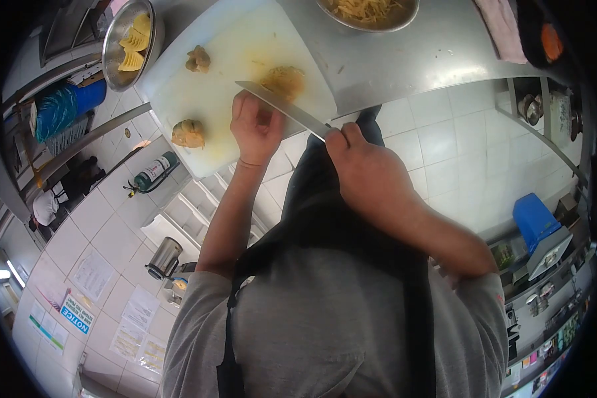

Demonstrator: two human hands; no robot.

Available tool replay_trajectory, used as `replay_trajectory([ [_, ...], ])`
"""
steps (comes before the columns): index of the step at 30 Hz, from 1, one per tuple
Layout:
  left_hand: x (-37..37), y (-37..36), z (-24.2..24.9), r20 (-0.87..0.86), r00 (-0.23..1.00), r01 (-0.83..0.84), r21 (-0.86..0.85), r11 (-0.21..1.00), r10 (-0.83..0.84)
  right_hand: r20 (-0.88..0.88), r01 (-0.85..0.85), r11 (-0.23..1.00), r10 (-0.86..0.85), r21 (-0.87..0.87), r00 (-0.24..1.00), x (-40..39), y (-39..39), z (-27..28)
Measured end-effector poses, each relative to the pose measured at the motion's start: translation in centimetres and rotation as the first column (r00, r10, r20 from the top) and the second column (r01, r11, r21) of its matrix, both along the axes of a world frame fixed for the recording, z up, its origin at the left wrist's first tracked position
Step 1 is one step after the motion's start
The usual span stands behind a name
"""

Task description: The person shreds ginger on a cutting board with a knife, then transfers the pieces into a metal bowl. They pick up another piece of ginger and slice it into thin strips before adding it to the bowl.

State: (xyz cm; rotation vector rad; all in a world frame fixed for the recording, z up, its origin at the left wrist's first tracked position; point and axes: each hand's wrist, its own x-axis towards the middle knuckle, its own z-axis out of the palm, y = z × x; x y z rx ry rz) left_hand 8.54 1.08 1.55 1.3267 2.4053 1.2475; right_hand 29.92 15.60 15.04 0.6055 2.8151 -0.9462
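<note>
My right hand (365, 162) grips the handle of a kitchen knife (292, 111). The blade slants up and to the left over a white cutting board (225, 40). My left hand (255, 129) is curled closed beside the blade, its fingertips close to the steel; whatever they pinch, if anything, is hidden. Just beyond the blade lies a flat heap of brownish, thinly cut food (285, 82). A knobbly brown lump (198, 60) rests farther back on the board, and a larger greenish-brown lump (188, 133) sits near its left edge.
A metal bowl (110, 73) with yellow ridged pieces stands left of the board. Another bowl (371, 28) of shredded strips is on the steel counter (391, 66), with a pinkish cloth (501, 30) to its right. A fire extinguisher (154, 171) is below left. Far left, another person (66, 192) is visible.
</note>
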Motion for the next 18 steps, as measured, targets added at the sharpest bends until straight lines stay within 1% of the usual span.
replay_trajectory([
  [1,0.1,0.0,0.1,0.0,1.0,0.001,-0.001,1.0,-0.001,-0.026,-0.002,1.0,0.003,0.027,1.0,-0.3,0.0,-0.4],
  [3,0.3,0.0,0.3,0.083,0.996,-0.012,-0.001,1.0,0.012,-0.045,-0.007,0.999,0.009,0.036,0.999,-1.0,0.0,-1.2],
  [6,0.3,0.0,0.5,0.107,0.994,-0.015,-0.035,0.999,0.019,-0.063,-0.003,0.999,0.006,0.043,0.998,-0.9,0.1,-1.1],
  [10,0.4,0.0,0.5,0.119,0.993,-0.019,-0.022,1.0,0.021,-0.08,0.023,0.999,-0.02,0.043,0.997,-0.9,-0.1,-1.6],
  [12,0.3,-0.1,0.3,0.172,0.984,-0.038,-0.042,0.998,0.045,-0.076,0.006,0.999,-0.003,0.042,0.997,-1.7,0.1,-2.6],
  [14,0.3,0.0,0.2,0.151,0.988,-0.026,-0.031,0.999,0.031,-0.079,-0.013,0.999,0.016,0.041,0.997,-1.8,0.1,-2.8],
  [16,0.2,0.0,0.2,0.128,0.991,-0.023,-0.026,0.999,0.026,-0.086,0.037,0.999,-0.038,-0.006,0.996,-1.2,-0.1,-2.6],
  [18,0.3,0.2,0.0,0.107,0.994,-0.022,0.019,1.0,0.02,-0.093,0.037,0.999,-0.038,-0.01,0.995,-1.4,-0.3,-3.1],
])
